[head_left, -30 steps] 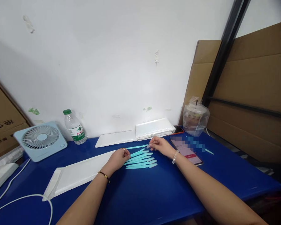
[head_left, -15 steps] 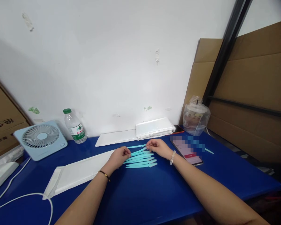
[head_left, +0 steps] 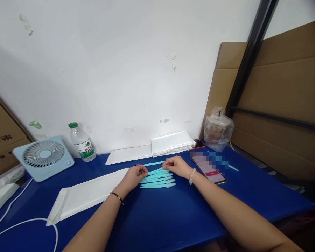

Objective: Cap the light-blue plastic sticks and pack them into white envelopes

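Observation:
Several turquoise eyebrow razors (head_left: pixel 156 186) lie side by side in a row on the blue table, their handles to the left and blade ends to the right. My left hand (head_left: pixel 133 177) is closed, thumb and fingers pinching the handle end of one razor (head_left: pixel 154 172) over the row. At that razor's other end my right hand (head_left: pixel 177 166) is pinched, fingertips on or right beside the blade end. Just beyond the hands lies a separate razor (head_left: pixel 152 163). My fingers partly cover the ends of the razors.
A white padded envelope (head_left: pixel 91 192) lies left; more envelopes (head_left: pixel 173 142) rest against the wall. A phone (head_left: pixel 208 169) and a bagged drink cup (head_left: pixel 218 129) stand right. Left are a blue fan (head_left: pixel 45 157), a water bottle (head_left: pixel 82 143) and a white cable (head_left: pixel 56 231).
The view has shifted slightly. My right hand has come down a little towards the row, still at the razor's blade end. My left hand keeps its pinch.

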{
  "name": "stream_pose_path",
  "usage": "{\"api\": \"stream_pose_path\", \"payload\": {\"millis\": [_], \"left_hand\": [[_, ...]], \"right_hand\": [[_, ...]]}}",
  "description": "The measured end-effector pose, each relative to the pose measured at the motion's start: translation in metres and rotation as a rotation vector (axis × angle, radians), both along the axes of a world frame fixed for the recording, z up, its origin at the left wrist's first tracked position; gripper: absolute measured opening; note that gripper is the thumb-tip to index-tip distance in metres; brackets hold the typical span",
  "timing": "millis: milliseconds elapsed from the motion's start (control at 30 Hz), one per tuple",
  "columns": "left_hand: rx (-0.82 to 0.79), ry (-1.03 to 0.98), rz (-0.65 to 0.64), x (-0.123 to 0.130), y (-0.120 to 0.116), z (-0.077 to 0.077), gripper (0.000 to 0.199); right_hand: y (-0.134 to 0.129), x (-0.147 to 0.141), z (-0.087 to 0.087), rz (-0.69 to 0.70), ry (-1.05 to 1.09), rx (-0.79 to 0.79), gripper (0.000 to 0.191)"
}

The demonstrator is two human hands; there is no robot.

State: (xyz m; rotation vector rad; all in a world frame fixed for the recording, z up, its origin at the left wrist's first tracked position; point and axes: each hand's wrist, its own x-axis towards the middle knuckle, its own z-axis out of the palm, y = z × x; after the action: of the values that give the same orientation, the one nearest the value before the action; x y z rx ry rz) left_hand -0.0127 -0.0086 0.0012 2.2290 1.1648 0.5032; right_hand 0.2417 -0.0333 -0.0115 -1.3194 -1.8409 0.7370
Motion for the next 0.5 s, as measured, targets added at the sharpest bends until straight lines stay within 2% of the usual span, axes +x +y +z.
{"api": "stream_pose_path", "payload": {"millis": [167,233,333,500], "left_hand": [[0.272,0.029,0.048,0.001,-0.003,0.002,0.032],[0.288,0.095,0.020,0.001,-0.003,0.001,0.040],[0.274,0.194,-0.050,0.001,-0.002,-0.001,0.046],[0.256,0.242,-0.094,0.000,0.000,-0.004,0.048]], "right_hand": [[0.009,0.027,0.006,-0.277,-0.189,0.231,0.018],[0.012,0.031,0.003,-0.272,-0.297,0.268,0.020],[0.017,0.029,-0.004,-0.189,-0.402,0.278,0.022],[0.022,0.027,-0.010,-0.147,-0.389,0.246,0.021]]}}
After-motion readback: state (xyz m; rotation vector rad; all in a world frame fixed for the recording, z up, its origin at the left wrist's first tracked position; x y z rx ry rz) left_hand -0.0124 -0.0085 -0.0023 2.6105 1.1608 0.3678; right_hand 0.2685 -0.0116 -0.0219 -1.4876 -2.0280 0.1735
